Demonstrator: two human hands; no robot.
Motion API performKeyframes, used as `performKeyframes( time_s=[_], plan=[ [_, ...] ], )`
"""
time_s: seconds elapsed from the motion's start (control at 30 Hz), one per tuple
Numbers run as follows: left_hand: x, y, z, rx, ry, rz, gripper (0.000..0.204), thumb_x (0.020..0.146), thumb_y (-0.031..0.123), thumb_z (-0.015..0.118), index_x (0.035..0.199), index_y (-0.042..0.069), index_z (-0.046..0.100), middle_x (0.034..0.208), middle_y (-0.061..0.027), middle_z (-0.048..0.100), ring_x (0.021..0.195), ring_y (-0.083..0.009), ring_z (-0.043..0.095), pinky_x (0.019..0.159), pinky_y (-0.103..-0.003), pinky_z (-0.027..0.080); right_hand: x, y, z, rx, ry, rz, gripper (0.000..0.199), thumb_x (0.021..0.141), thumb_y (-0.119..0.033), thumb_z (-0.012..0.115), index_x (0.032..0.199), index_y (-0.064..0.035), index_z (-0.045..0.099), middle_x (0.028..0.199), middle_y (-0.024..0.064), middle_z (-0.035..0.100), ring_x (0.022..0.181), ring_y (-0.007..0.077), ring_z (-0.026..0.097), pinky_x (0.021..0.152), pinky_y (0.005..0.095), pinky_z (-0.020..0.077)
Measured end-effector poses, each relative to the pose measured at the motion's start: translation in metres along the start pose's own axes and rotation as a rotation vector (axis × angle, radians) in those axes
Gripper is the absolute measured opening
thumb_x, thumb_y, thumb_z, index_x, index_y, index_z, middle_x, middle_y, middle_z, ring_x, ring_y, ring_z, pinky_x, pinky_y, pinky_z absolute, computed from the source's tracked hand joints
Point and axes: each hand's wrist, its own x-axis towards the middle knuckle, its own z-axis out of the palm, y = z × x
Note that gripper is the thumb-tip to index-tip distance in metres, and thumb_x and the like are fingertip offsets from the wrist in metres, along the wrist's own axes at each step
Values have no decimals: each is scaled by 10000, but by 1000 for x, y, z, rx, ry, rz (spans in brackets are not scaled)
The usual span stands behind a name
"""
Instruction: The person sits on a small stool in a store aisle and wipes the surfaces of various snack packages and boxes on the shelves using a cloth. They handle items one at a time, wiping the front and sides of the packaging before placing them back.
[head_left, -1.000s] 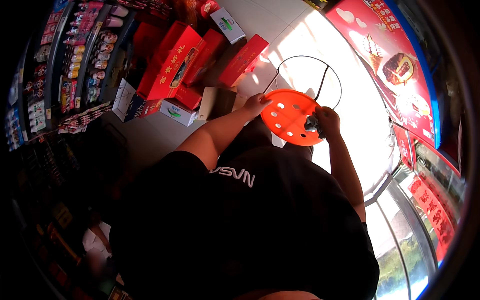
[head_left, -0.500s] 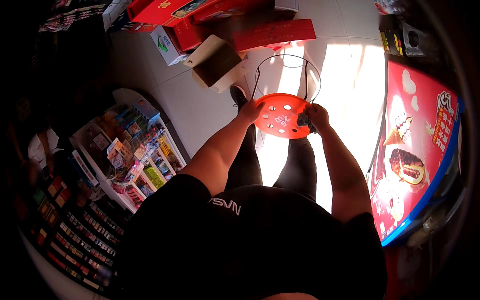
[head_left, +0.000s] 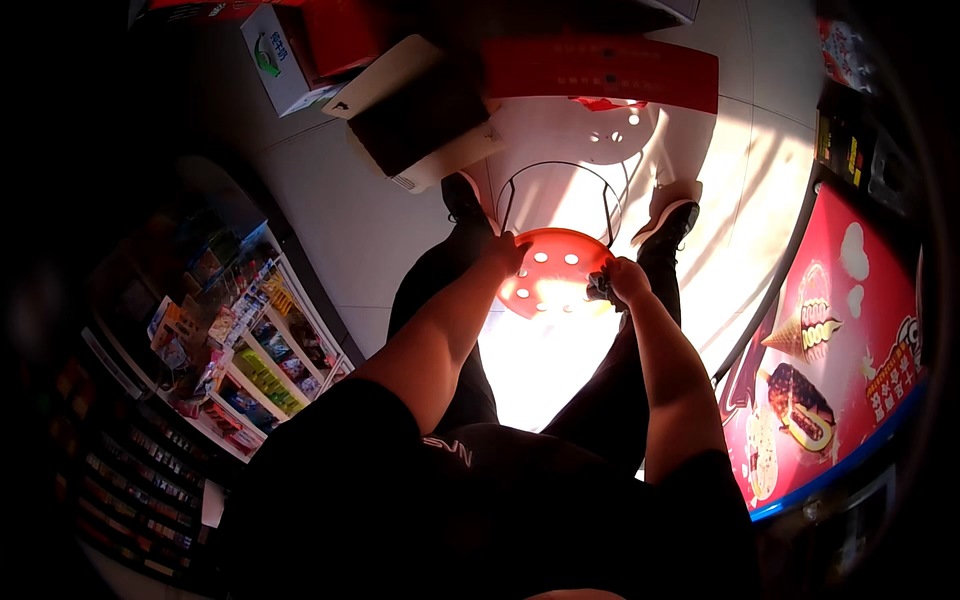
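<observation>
Between my legs is a round stool with an orange-red seat (head_left: pixel 548 283) pierced by several round holes. Its thin dark metal legs (head_left: pixel 508 203), joined by a ring, stretch away from me over the floor. My left hand (head_left: pixel 506 257) is closed on the left edge of the seat. At the right edge, my right hand (head_left: pixel 630 281) is closed around a crumpled dark cloth (head_left: pixel 600 287), which touches the seat. Bright glare washes out the seat's near side.
An open cardboard box (head_left: pixel 425 120) lies ahead, with a long red box (head_left: pixel 610 72) beyond it. A red freezer (head_left: pixel 835 340) with ice cream pictures stands right. At left is a display shelf (head_left: pixel 265 350) of small packets. My shoes (head_left: pixel 668 222) flank the stool.
The stool and both hands sit lower in the picture, and the seat looks more tilted. My legs have spread, with my right shoe now showing to the right of the stool.
</observation>
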Motion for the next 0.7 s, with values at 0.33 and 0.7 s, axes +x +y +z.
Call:
performKeyframes(
  time_s=[0.33, 0.7],
  plan=[
    [48, 10, 41, 48, -395, 109, 602, 958, 582, 432, 1245, 65, 544, 1131, -197, 653, 1079, -349, 614, 920, -428, 452, 100, 71, -3, -3, -460, 366, 238, 829, -290, 699, 895, -64, 728, 794, 68, 683, 684, 177, 639, 652, 331, 510],
    [101, 86, 35, 746, -971, 174, 632, 851, 567, 652, 1183, 29, 652, 1117, -121, 688, 1024, -302, 641, 897, -420, 486, 144, -59, -116, -929, -185, -335, 324, 869, -387, 652, 950, -81, 722, 895, 70, 695, 812, 169, 641, 779, 359, 511]
  ],
)
